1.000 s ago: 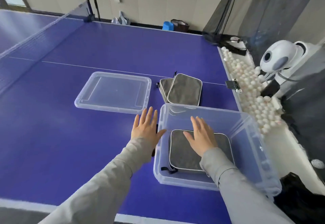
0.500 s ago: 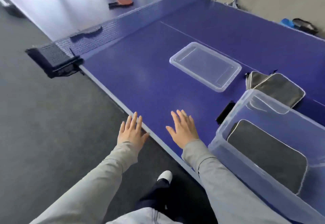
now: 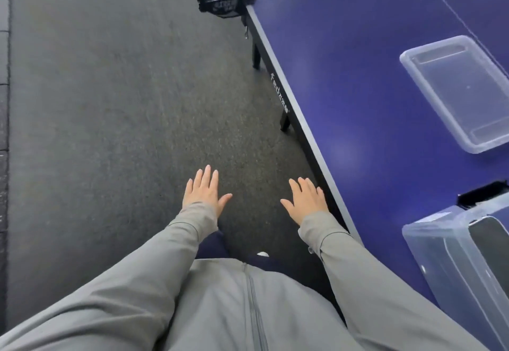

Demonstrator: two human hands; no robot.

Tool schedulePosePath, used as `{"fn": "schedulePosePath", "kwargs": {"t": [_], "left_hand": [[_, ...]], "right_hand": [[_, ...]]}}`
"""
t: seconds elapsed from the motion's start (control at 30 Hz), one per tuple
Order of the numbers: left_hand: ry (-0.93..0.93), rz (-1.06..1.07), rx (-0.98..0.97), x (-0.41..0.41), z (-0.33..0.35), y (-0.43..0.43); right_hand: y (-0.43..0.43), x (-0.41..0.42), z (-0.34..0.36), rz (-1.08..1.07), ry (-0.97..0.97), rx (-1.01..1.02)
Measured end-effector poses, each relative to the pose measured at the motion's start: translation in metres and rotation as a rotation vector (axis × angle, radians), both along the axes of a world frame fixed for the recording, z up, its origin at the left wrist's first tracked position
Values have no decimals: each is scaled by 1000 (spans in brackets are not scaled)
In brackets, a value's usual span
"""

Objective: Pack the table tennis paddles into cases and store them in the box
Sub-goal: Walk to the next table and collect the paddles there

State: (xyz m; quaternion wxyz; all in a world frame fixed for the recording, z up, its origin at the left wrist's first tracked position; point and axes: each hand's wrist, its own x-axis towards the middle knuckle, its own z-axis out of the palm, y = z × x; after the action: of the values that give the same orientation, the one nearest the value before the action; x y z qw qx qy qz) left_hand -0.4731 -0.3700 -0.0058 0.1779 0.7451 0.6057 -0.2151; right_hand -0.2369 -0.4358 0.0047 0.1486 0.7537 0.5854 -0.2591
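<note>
Left grip (image 3: 205,195) and right grip (image 3: 305,201) hover flat, fingers straight, empty, over the floor (image 3: 110,102). At four o'clock the clear box (image 3: 432,254) sits on the surface (image 3: 344,75), a dark case (image 3: 491,237) inside; the lid (image 3: 457,91) lies at two o'clock.

the clear box (image 3: 440,262) runs off the right and bottom edges, so only a corner of the case (image 3: 493,237) inside shows; the lid (image 3: 454,88) is clipped at right.

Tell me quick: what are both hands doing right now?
Left hand: open, fingers straight, holding nothing.
Right hand: open, fingers straight, holding nothing.
</note>
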Motion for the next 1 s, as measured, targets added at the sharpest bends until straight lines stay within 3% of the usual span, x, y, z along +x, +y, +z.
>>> {"fn": "schedulePosePath", "kwargs": {"t": [0.27,0.53,1.0], "left_hand": [[-47,195,-95,-97,-16,57],[-18,230,-181,-191,-18,148],[34,270,-363,-221,-32,300]], "right_hand": [[86,-80,-5,84,37,-108],[188,-166,-4,200,-6,-134],[388,-213,-36,386,78,-235]]}}
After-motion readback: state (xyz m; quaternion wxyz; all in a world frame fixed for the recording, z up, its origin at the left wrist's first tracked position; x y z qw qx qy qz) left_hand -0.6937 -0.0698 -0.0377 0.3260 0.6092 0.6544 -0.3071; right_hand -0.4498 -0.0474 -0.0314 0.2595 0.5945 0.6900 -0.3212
